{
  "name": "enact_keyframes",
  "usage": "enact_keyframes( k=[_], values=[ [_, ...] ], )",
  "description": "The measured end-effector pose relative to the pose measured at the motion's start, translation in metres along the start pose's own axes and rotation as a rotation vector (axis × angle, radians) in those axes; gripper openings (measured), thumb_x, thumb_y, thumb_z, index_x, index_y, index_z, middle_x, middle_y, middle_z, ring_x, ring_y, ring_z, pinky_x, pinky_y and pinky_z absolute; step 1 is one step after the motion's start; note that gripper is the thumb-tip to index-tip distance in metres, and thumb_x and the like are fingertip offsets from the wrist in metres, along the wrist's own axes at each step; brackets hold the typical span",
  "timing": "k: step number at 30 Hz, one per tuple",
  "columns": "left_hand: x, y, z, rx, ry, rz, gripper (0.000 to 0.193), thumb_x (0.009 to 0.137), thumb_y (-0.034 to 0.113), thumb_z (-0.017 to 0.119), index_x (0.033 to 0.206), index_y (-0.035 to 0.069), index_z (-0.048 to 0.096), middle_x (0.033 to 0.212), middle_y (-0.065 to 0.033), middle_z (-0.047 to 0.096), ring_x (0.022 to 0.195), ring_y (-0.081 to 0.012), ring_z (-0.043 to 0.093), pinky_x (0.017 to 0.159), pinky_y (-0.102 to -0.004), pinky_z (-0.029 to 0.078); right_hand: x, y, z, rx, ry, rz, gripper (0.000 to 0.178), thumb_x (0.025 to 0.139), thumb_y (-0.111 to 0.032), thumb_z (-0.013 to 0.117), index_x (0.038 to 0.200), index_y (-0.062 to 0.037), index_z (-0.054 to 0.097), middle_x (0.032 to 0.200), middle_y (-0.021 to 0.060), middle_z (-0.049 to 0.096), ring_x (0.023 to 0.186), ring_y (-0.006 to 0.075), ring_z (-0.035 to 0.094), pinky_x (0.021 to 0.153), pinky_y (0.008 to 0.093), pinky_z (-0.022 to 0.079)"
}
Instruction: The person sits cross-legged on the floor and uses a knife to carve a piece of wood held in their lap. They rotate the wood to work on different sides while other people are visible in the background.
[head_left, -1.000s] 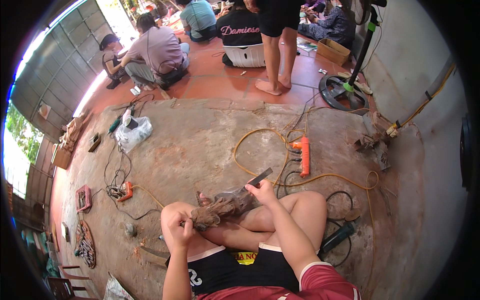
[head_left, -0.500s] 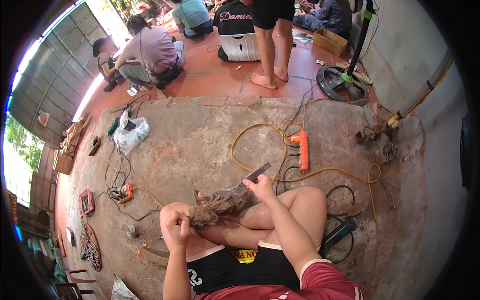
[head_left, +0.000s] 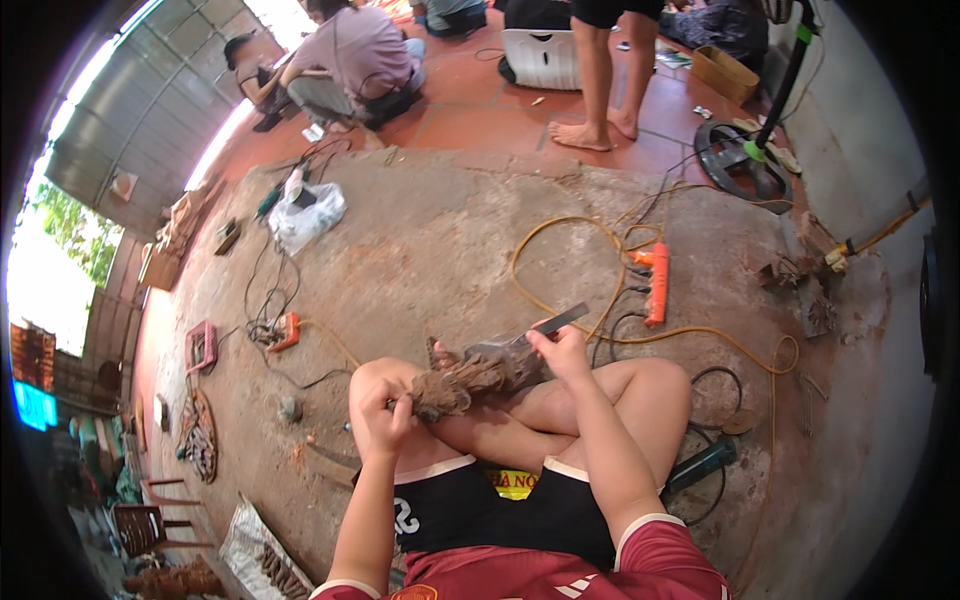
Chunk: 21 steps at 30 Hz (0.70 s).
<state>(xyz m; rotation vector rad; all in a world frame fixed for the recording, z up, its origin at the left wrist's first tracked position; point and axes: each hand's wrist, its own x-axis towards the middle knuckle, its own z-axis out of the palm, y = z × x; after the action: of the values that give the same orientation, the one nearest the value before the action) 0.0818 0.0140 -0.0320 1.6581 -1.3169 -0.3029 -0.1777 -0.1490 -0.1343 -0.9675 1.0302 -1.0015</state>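
Note:
Across my crossed legs lies a rough brown piece of wood [head_left: 455,388], knobbly at its left end and greyer and smoother toward the right. My left hand [head_left: 388,412] is closed at the knobbly left end, fingers curled against it. Over the right end, my right hand [head_left: 562,352] pinches a flat, dark metal strip [head_left: 562,319], file-like in shape. The strip sticks out up and to the right past my fingers. The wood's underside is hidden against my legs.
An orange power strip [head_left: 657,284] with a looping yellow cord lies ahead right. A green power tool [head_left: 700,464] rests beside my right thigh. At left are a pink basket [head_left: 201,347] and a plastic bag [head_left: 308,217]. Several people are beyond, one standing [head_left: 592,90].
The whole view has shifted, so the surroundings sit further right and higher, and more floor shows at the lower left. Both hands keep their places on the wood and the strip.

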Motion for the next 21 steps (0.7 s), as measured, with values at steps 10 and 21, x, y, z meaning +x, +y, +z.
enact_keyframes(
  k=[10, 21],
  values=[
    [0.002, 0.000, 0.000, 0.018, -0.027, 0.003, 0.012, 0.075, -0.001, 0.059, 0.066, -0.001, 0.051, 0.063, -0.0106, 0.056, 0.061, -0.0191, 0.054, 0.061, -0.0304, 0.045, 0.002, -0.001, -0.007, 0.030, -0.041, 0.014, 0.014, 0.086, -0.008, 0.074, 0.095, 0.0013, 0.069, 0.073, 0.0014, 0.065, 0.060, 0.0075, 0.057, 0.056, 0.0230, 0.046],
    [0.001, -0.004, -0.002, -0.039, -0.033, 0.035, 0.011, 0.074, -0.002, 0.058, 0.066, 0.000, 0.051, 0.066, -0.0109, 0.059, 0.063, -0.0195, 0.056, 0.066, -0.0298, 0.048, -0.002, 0.012, 0.018, -0.034, -0.193, 0.088, 0.016, 0.084, -0.014, 0.077, 0.093, -0.0005, 0.073, 0.077, 0.0015, 0.069, 0.067, 0.0079, 0.060, 0.061, 0.0259, 0.048]
  ],
)
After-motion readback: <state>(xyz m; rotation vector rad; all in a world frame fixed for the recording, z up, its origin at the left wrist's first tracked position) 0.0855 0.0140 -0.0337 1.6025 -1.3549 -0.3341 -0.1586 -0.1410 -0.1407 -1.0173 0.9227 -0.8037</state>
